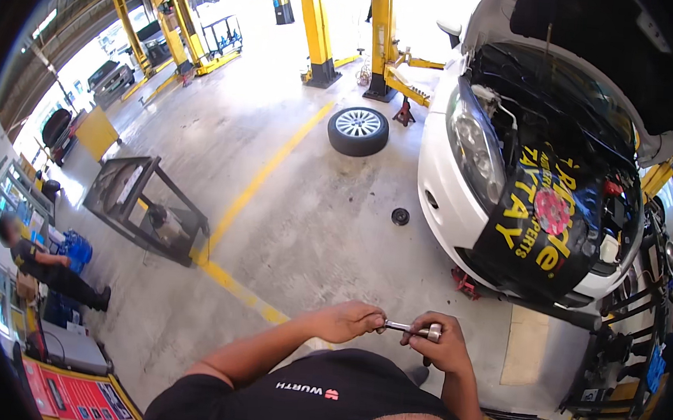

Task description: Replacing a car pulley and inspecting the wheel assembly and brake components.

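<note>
In front of my chest, both hands hold a shiny metal socket extension bar point(398, 326) lying roughly level. Its left end is pinched between the fingertips of my left hand point(348, 322). My right hand point(444, 349) has its fingers closed round the other end, where a wide silver socket point(435, 332) shows above the knuckles. Part of the bar is hidden by my right fingers. A darker piece sits by those fingers, too small to make out.
A white car point(450, 206) with its hood up and a black cover point(534, 232) stands at right. Ahead lie a wheel point(358, 131) and a small black round part point(401, 216). A dark metal cart point(149, 205) stands at left; farther left is another person point(48, 262). Yellow lift posts point(314, 21) rise behind.
</note>
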A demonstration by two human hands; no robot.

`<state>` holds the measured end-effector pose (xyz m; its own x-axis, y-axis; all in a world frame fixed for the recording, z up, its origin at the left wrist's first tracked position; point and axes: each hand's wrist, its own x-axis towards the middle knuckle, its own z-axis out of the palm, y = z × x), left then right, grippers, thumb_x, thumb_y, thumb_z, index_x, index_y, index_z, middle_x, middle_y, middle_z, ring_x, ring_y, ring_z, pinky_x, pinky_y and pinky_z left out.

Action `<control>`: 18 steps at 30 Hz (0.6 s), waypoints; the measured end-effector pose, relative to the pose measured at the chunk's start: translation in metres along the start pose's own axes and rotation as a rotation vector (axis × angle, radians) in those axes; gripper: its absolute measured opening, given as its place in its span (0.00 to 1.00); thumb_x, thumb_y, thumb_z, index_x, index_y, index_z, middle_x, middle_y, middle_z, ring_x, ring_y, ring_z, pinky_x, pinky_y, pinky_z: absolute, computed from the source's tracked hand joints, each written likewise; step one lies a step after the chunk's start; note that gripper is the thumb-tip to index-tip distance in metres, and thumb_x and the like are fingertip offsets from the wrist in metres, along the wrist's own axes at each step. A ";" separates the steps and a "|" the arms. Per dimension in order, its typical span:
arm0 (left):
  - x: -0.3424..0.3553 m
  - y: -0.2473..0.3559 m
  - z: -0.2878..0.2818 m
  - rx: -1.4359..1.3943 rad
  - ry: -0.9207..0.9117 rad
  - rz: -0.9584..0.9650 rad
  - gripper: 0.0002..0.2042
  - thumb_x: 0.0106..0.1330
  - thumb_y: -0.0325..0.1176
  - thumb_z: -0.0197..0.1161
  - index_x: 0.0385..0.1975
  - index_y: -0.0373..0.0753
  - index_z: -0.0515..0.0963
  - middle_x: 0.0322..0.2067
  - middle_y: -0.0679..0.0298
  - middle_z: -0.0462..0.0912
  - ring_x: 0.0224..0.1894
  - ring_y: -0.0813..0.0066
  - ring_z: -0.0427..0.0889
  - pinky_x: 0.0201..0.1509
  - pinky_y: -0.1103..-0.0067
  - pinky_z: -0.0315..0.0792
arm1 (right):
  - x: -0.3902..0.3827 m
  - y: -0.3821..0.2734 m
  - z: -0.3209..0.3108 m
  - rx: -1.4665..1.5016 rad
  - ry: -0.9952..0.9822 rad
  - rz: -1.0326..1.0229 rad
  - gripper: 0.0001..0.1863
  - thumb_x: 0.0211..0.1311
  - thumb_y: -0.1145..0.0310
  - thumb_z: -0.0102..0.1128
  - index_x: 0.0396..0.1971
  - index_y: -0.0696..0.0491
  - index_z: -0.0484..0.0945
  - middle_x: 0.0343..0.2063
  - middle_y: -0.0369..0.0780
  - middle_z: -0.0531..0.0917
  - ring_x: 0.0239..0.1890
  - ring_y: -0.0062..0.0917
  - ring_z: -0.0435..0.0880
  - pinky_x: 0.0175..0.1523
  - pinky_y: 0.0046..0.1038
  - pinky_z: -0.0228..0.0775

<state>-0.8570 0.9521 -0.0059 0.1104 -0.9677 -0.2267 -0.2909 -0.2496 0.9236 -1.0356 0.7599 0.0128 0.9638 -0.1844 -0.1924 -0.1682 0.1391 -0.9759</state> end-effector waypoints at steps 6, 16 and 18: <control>0.024 -0.040 -0.126 0.123 0.143 0.135 0.13 0.75 0.39 0.51 0.39 0.34 0.76 0.28 0.53 0.80 0.33 0.54 0.78 0.38 0.66 0.70 | 0.148 0.012 0.016 0.199 -0.029 -0.020 0.07 0.54 0.79 0.63 0.33 0.57 0.78 0.27 0.41 0.85 0.22 0.16 0.77 0.25 0.20 0.67; 0.070 -0.076 -0.398 0.410 0.460 -0.007 0.10 0.71 0.35 0.53 0.39 0.34 0.76 0.30 0.48 0.80 0.37 0.45 0.79 0.41 0.61 0.72 | 0.486 -0.053 0.047 0.385 -0.362 0.045 0.08 0.55 0.80 0.60 0.35 0.57 0.75 0.26 0.46 0.82 0.13 0.16 0.67 0.16 0.20 0.56; 0.045 -0.080 -0.454 0.420 0.559 -0.053 0.10 0.71 0.35 0.53 0.38 0.34 0.76 0.29 0.48 0.80 0.36 0.45 0.80 0.39 0.60 0.72 | 0.563 -0.097 0.074 0.150 -0.531 0.049 0.07 0.57 0.77 0.62 0.35 0.57 0.76 0.28 0.43 0.83 0.17 0.17 0.74 0.22 0.21 0.65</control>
<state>-0.3975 0.9451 0.0502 0.5739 -0.8184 0.0287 -0.6017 -0.3976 0.6927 -0.4615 0.7143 0.0067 0.9339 0.3364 -0.1210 -0.2218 0.2798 -0.9341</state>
